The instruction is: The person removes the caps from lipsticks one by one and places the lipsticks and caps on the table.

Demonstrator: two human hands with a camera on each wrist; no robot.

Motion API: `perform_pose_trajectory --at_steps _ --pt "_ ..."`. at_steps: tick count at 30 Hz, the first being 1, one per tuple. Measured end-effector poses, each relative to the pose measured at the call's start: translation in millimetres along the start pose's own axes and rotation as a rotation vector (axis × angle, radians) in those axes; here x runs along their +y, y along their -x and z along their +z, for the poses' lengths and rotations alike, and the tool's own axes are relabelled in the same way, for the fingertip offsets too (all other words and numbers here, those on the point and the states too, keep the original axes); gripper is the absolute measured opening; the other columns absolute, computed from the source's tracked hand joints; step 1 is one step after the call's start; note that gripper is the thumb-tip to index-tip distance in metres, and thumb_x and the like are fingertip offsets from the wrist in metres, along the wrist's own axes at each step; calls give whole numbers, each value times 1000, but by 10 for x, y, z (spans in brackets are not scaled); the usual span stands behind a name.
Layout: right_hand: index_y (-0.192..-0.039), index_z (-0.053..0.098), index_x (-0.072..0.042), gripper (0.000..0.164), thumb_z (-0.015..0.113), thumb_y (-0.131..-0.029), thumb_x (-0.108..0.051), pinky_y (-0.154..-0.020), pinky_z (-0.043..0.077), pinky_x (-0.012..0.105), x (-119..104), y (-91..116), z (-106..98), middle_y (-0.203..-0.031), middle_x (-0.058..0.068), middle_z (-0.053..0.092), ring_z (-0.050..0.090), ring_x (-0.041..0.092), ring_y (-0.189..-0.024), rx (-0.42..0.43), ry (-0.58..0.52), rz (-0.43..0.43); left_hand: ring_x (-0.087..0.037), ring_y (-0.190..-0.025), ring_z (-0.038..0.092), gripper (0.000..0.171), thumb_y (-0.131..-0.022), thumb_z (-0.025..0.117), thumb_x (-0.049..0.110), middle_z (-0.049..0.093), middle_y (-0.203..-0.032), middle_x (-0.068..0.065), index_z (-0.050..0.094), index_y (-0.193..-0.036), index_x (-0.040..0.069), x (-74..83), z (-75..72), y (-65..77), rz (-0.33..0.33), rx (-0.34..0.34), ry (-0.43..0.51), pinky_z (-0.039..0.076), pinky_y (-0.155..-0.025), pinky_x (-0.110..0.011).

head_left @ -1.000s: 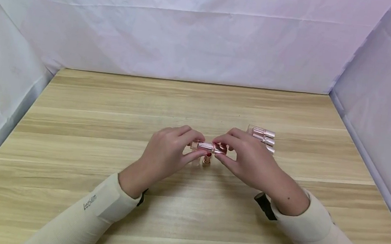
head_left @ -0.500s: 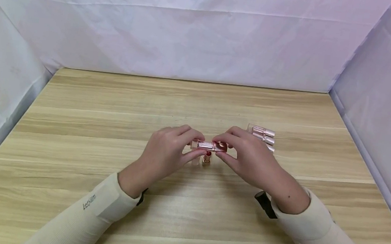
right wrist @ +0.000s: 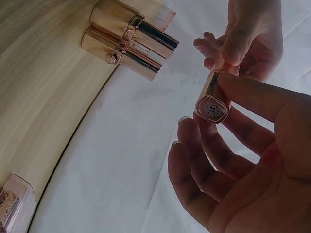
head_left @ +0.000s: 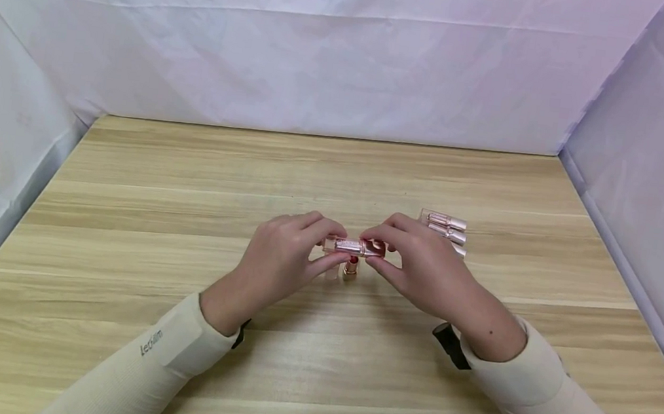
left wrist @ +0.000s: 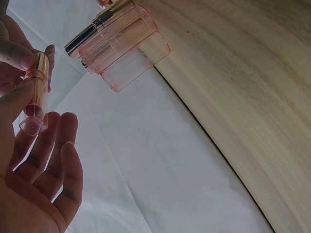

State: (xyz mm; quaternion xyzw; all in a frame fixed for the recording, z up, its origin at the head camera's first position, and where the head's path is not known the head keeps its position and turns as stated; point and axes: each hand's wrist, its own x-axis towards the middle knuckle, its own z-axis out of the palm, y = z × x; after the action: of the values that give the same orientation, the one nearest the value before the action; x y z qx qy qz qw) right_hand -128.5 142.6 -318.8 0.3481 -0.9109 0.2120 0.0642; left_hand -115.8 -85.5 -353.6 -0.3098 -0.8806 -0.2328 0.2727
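Observation:
Between both hands is a lipstick (head_left: pixel 352 246) with a clear cap at its left end and a shiny rose-gold base at its right. My left hand (head_left: pixel 281 245) pinches the capped end between thumb and fingers. The base end is pinched by my right hand (head_left: pixel 430 266); its round label faces the right wrist camera on the lipstick (right wrist: pixel 213 104). In the left wrist view the red tip shows through the clear cap (left wrist: pixel 33 125). Just below the held lipstick, an uncapped lipstick (head_left: pixel 351 268) stands on the table beside a clear cap (head_left: pixel 332 272), partly hidden by my left thumb.
Several capped lipsticks (head_left: pixel 448 222) lie side by side behind my right hand, which partly covers them. The wood-grain table (head_left: pixel 313 369) meets white cloth walls (head_left: pixel 334 77) at its back and sides. Gold tubes (right wrist: pixel 131 39) stand close to the hands in the right wrist view.

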Motion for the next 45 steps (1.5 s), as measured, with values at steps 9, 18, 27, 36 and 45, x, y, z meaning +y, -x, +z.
perform_pose_trajectory --at_steps 9,18,27,36,45 --pt "-111 74 -15 25 79 -87 -20 -69 49 27 -3 -5 -10 -100 -2 67 59 10 -82 -18 8 -1 -9 -66 64 31 -77 87 34 71 -85 4 73 -98 15 1 7 4 2 9 -5 50 -57 -24" --pt "-113 73 -15 26 79 -87 -20 -69 50 28 20 19 -39 -100 -2 66 60 11 -83 -31 19 8 -9 -67 65 30 -79 86 33 70 -85 5 72 -98 16 14 45 -9 -5 0 3 50 -57 -24" --pt "-112 72 -13 26 79 -86 -18 -69 52 29 21 -5 -51 -103 0 67 65 16 -84 -51 23 36 -9 -67 67 29 -79 86 34 71 -82 3 72 -96 14 -11 12 -9 -20 1 -10 49 -55 -23" --pt "-111 72 -12 25 78 -87 -15 -73 56 32 70 -27 -46 -101 0 68 67 13 -88 -37 24 33 -10 -63 62 28 -83 83 33 69 -84 2 72 -100 13 -15 -20 -19 -43 -20 -16 47 -54 -23" --pt "-108 71 -11 22 76 -87 -14 -80 57 35 171 -55 -15 -99 0 72 67 15 -90 -56 -33 68 -12 -68 69 28 -84 81 28 76 -92 1 70 -103 12 -79 -44 1 -59 -23 -7 49 -54 -24"
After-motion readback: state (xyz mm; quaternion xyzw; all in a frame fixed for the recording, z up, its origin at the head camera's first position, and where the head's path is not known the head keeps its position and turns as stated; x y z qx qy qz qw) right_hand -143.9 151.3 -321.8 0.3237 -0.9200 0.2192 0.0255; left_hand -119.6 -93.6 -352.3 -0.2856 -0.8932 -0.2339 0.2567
